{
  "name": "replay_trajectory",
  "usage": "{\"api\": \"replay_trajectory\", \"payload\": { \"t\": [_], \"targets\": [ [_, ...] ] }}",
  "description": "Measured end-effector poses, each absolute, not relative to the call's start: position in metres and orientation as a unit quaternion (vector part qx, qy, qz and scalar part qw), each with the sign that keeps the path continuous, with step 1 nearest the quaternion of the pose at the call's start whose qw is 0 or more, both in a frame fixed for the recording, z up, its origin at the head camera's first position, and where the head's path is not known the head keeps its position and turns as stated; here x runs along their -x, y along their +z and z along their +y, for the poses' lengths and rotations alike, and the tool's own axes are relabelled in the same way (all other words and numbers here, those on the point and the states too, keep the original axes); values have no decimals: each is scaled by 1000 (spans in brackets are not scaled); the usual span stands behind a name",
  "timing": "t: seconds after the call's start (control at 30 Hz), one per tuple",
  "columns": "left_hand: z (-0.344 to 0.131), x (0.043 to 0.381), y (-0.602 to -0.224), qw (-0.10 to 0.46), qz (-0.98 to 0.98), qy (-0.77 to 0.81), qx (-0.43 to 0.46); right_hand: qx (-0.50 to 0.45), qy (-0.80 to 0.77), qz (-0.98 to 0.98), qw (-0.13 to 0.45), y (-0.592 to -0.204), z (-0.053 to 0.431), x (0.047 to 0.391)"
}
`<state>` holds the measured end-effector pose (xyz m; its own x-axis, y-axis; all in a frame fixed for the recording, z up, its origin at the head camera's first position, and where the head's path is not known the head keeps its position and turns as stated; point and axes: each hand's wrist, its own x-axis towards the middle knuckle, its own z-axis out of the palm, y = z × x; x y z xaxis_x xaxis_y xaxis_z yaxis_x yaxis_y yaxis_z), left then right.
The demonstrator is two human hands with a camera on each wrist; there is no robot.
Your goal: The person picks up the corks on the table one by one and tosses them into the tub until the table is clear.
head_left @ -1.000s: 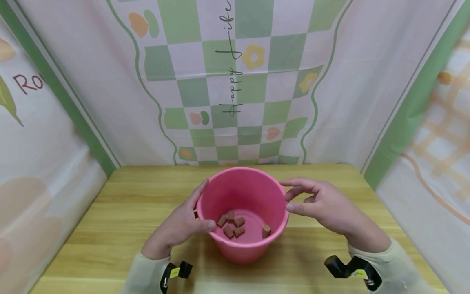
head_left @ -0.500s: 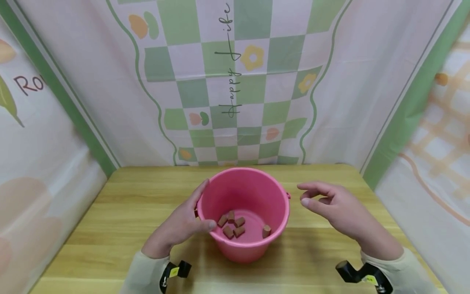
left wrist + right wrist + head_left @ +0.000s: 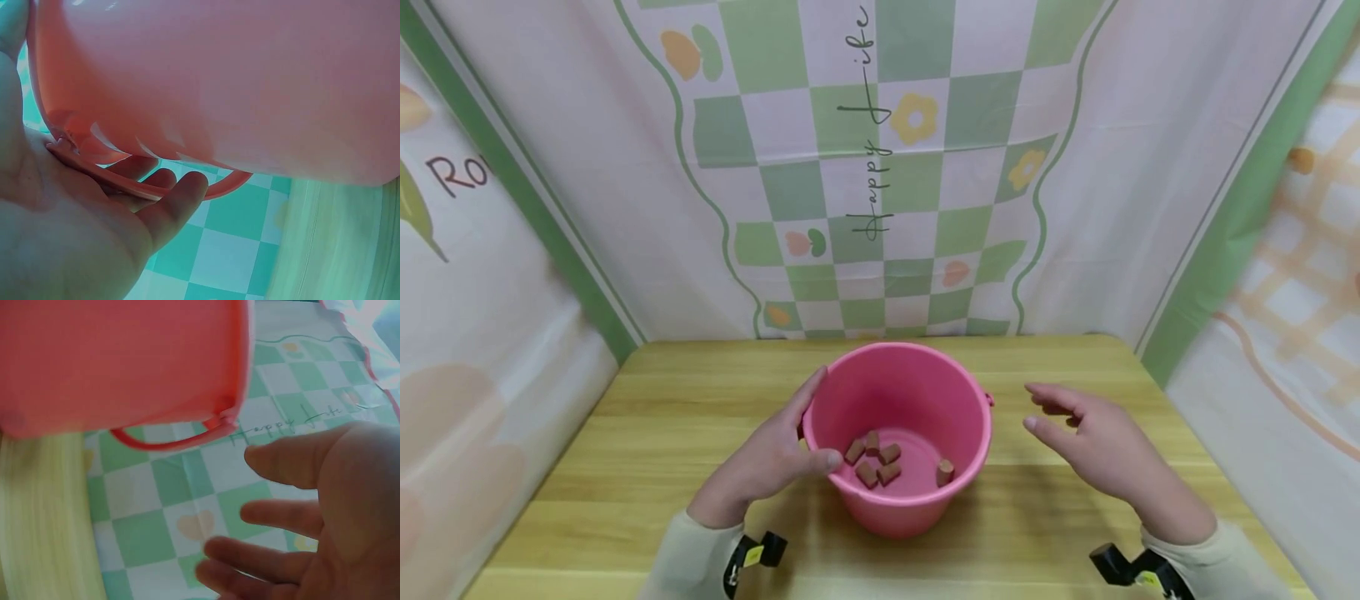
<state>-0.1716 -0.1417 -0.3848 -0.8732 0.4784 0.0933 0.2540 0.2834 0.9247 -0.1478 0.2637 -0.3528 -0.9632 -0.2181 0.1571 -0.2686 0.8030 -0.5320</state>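
A pink bucket (image 3: 902, 518) stands on the table in the middle of the head view. Several short brown chunks (image 3: 889, 454) lie on its floor, most of them at the left and one apart at the right. My left hand (image 3: 771, 454) grips the bucket's left rim, the thumb over the edge and the fingers outside. In the left wrist view the pink handle (image 3: 228, 185) hangs down across those fingers. To the right of the bucket, my right hand (image 3: 1101, 442) hovers apart from it with loosely spread fingers, holding nothing. A second handle (image 3: 164, 445) shows in the right wrist view.
The wooden table (image 3: 685, 400) runs under the bucket and both arms. A checked green and white cloth (image 3: 910, 179) hangs behind the table's back edge. More printed cloth (image 3: 497, 333) closes off the left side, and cloth (image 3: 1285, 358) the right.
My right hand has left the bucket's right rim and moved away to the right, its fingers spreading. The bucket, the brown chunks and my left hand stay put.
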Motion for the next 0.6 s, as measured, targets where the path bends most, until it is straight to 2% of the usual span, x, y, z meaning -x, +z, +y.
{"api": "replay_trajectory", "payload": {
  "t": [0.43,0.6],
  "targets": [
    [-138,169,-384,91,799,546,-233,-80,139,-979,123,-381,262,156],
    [-138,169,-385,87,803,542,-232,-51,111,-984,132,-390,258,160]
  ]
}}
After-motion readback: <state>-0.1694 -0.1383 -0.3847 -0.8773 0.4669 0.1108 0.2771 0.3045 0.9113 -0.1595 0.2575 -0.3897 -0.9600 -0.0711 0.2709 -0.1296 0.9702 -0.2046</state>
